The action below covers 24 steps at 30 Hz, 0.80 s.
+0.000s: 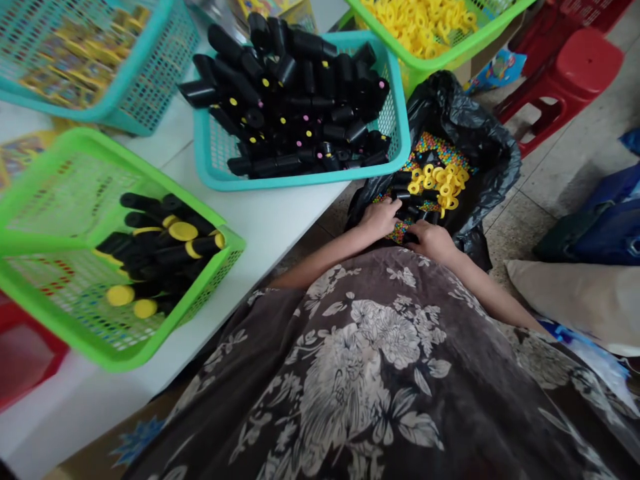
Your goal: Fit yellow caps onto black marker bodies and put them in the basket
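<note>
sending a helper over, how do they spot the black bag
Start at the white table; past its right edge in view, the left hand and right hand reach into the black bag. Unlike the baskets, it is crumpled plastic, holding multicoloured beads and yellow rings.

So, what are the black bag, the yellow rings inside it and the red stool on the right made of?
Black bag: probably thin, glossy plastic film; it crumples into shiny creases.
Yellow rings: likely smooth moulded plastic, judging by their even colour and repeated shape.
Red stool: seemingly hard moulded plastic with a soft sheen, going by its rounded edges and the opening in its side.
</note>
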Tool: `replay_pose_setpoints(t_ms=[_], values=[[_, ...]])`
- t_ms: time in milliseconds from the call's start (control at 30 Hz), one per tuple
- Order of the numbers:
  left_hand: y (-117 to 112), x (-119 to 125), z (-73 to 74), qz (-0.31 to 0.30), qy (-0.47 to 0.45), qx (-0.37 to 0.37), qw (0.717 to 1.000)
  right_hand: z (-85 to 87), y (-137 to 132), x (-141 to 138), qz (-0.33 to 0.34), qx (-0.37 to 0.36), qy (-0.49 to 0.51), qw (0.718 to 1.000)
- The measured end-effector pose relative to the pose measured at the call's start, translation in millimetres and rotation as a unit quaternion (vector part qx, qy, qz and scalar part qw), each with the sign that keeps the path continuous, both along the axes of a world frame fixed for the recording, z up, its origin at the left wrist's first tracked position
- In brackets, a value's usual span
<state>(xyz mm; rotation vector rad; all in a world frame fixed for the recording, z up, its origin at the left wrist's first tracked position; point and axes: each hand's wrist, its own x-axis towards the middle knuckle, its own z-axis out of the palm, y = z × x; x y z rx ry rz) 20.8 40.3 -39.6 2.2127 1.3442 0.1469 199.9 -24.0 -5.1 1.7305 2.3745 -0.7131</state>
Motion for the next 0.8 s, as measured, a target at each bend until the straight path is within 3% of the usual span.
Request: replay_pose_setpoints(t_ms=[133,300,467,533,633,800], values=[[4.6,-11.0,-7.9,0.075,-0.120,0.000,0.990,8.4,11.3,-20.1,0.026,0.004,-0.134,0.991],[-0.5,-33.1,-11.7,0.171,-0.225,-0.023,0.959,2.5,29.3,-47.8,0.086,-0.019,-0.129,0.988],[-14.4,-48.1,-11.1,0.223,-0.278,-0.059,0.933,-16.8,37.2,-51.4,0.079,-0.003,-0.095,0.992],[-18.5,-50.6,-11.2,0.226,-0.284,-0.098,0.927,-24.0,36.2,-41.6,0.053,0.019,-0.055,0.997],[-21.6,-49.8,-12.4,0.211,-0.292,-0.151,0.921,-34.2,32.4,-24.4,-0.039,0.059,0.074,0.995],[-21.4,-39.9,-15.9,0.144,-0.277,-0.145,0.939,-42.3,24.8,-12.8,-0.160,0.045,0.250,0.954]])
